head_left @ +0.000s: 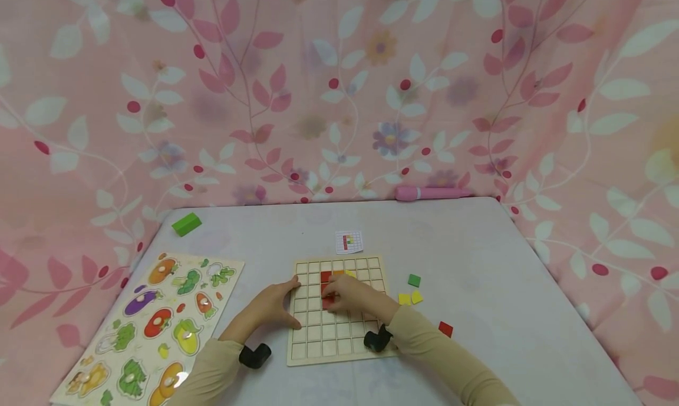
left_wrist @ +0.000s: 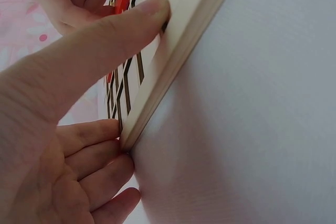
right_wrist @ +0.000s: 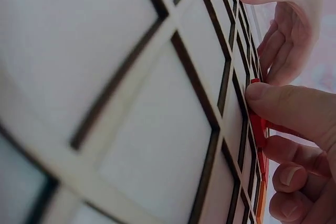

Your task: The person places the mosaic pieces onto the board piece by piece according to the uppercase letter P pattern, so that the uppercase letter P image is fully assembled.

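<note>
A wooden grid board [head_left: 314, 350] lies on the table, its square cells edged by thin raised strips. My left hand [head_left: 272, 307] steadies its left side, thumb [left_wrist: 152, 11] on the frame and fingers spread along the edge. Over the upper middle cells, my right hand [head_left: 350, 294] pinches a red square tile [right_wrist: 257, 127] between thumb and fingers, low at the grid. More red tiles [head_left: 325, 276], an orange tile [head_left: 338, 273] and a yellow tile [head_left: 350, 273] sit in cells around the right hand, which partly covers them.
Right of the board lie a green tile [head_left: 414, 280], two yellow tiles [head_left: 405, 299] and a red tile [head_left: 445, 329]. A small pattern card [head_left: 349, 241] is behind it. A vegetable puzzle board [head_left: 180, 297], a green block [head_left: 187, 224] and a pink pen-shaped object [head_left: 432, 194] are farther off.
</note>
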The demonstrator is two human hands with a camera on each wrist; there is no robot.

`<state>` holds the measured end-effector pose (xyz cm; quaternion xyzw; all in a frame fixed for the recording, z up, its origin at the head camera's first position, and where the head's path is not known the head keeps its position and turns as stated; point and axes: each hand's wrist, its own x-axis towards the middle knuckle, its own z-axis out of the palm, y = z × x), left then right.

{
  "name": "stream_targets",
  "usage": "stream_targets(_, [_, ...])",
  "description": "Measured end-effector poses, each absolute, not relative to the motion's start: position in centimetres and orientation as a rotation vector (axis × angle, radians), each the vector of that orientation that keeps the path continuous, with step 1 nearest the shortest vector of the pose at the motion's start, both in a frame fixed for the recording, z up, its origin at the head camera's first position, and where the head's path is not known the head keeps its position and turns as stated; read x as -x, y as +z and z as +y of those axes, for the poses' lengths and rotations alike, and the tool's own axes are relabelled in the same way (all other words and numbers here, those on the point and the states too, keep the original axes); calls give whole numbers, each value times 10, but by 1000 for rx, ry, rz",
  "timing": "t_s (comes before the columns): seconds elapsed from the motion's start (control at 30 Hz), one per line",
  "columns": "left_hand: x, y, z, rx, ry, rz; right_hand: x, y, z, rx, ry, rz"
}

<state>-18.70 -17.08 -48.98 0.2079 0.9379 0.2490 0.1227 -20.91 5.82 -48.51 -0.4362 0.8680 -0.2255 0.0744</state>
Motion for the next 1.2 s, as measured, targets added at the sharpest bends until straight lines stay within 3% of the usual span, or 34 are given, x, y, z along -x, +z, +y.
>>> stream_targets(0.67, [187,-490,-170,-602,727,2737,210,-480,50,1211,-541,2638])
stream_targets(1.07, [187,-489,-171,-594,734,2733,212,-480,54,1398,-558,2663])
stream_targets(1.2, [187,-491,-171,-593,739,2729,210,-474,60,1322,-614,2693])
